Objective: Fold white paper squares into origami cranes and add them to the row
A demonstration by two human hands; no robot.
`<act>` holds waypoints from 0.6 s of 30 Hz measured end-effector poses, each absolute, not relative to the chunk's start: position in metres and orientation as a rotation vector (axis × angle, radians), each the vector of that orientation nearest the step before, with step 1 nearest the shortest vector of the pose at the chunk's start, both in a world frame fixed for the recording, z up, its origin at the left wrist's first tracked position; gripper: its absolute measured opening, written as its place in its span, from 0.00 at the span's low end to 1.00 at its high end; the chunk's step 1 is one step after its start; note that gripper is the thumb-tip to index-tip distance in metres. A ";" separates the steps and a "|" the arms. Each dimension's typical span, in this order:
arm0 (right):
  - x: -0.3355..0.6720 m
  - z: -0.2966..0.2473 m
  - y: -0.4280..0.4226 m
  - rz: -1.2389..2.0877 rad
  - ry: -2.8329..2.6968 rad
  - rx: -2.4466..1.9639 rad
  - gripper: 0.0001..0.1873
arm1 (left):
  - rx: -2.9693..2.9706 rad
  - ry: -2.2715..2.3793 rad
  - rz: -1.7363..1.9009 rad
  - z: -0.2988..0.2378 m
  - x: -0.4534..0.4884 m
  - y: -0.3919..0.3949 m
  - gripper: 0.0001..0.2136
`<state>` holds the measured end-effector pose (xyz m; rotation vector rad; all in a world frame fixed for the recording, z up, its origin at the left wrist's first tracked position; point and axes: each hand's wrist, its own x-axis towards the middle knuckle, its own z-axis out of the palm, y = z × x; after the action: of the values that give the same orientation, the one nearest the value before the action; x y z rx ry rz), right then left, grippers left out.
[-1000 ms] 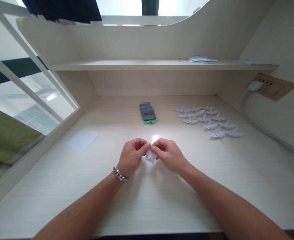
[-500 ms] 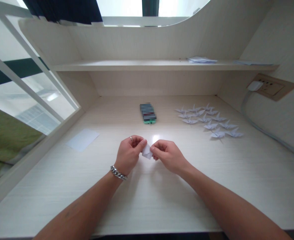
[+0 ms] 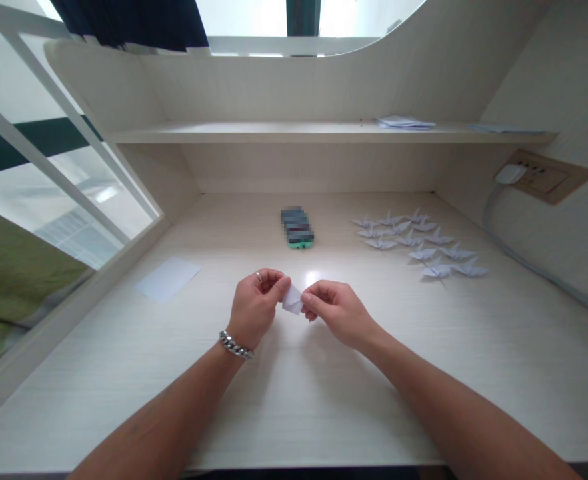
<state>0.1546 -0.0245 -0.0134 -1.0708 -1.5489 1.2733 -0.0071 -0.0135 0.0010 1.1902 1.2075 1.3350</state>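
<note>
A small folded piece of white paper (image 3: 293,299) is held just above the pale wooden desk (image 3: 294,393), near its middle. My left hand (image 3: 255,308), with a ring and a metal bracelet at the wrist, pinches the paper's left side. My right hand (image 3: 335,311) pinches its right side with thumb and forefinger. Both hands have their fingers curled closed around the paper.
Several folded white paper cranes (image 3: 419,241) lie in rows at the back right. A phone in a green case (image 3: 297,229) lies at the back centre. A flat white sheet (image 3: 168,279) rests at the left. Papers (image 3: 404,122) sit on the shelf; a wall socket with cable (image 3: 511,175) is at right.
Both hands shifted slightly left and up with the paper. The paper has turned between the fingers, and more of it shows now.
</note>
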 end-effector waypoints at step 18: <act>0.158 -0.014 -0.019 1.414 -1.408 -1.036 0.07 | 1.123 1.181 1.364 -0.005 -0.006 -0.011 0.12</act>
<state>0.1581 -0.0186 -0.0136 -1.0359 -1.4083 1.4145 -0.0059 -0.0113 -0.0054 1.1234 1.1815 1.3643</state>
